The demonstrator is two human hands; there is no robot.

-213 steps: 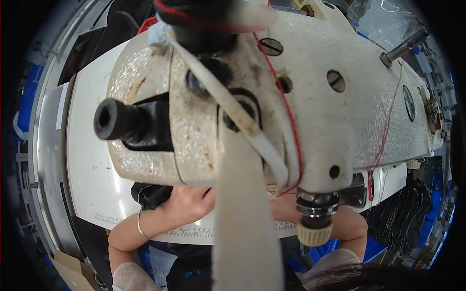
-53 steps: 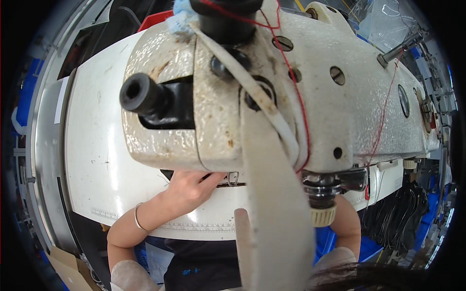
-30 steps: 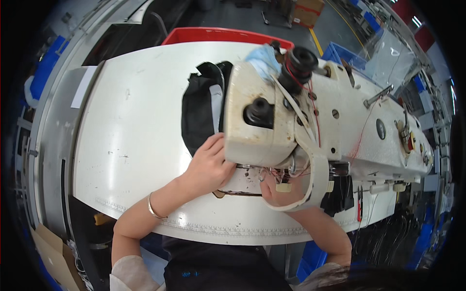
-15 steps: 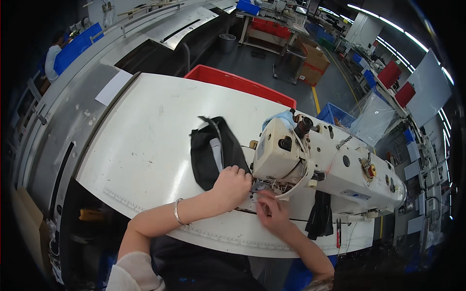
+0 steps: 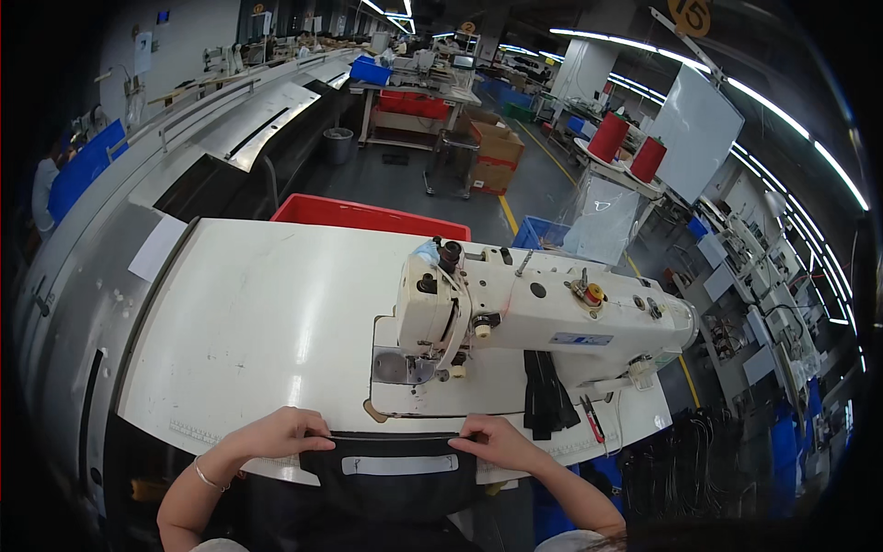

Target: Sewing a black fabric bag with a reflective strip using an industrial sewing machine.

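Observation:
A black fabric piece (image 5: 391, 445) is stretched level at the table's front edge, its lower part hanging over my lap. My left hand (image 5: 292, 432) pinches its upper left corner, and my right hand (image 5: 499, 442) pinches the upper right corner. A white strip (image 5: 400, 465) with small dark marks at its ends lies across the fabric between my hands. Beyond them stands the white sewing machine (image 5: 543, 299), its needle area (image 5: 414, 368) apart from the fabric. Where the black piece ends below is hard to tell against my dark clothing.
Right of my right hand, black zipper-like strips (image 5: 547, 396) and red-handled snips (image 5: 591, 419) lie on the white table (image 5: 239, 322). A red bin (image 5: 368, 217) stands past its far edge, with a blue crate (image 5: 541, 232) to the right. Thread cones (image 5: 609, 138) stand farther off.
The black fabric has come away from beside the needle to the table's front edge, stretched between both hands. Its white strip now faces up. The head view has tilted up and turned right.

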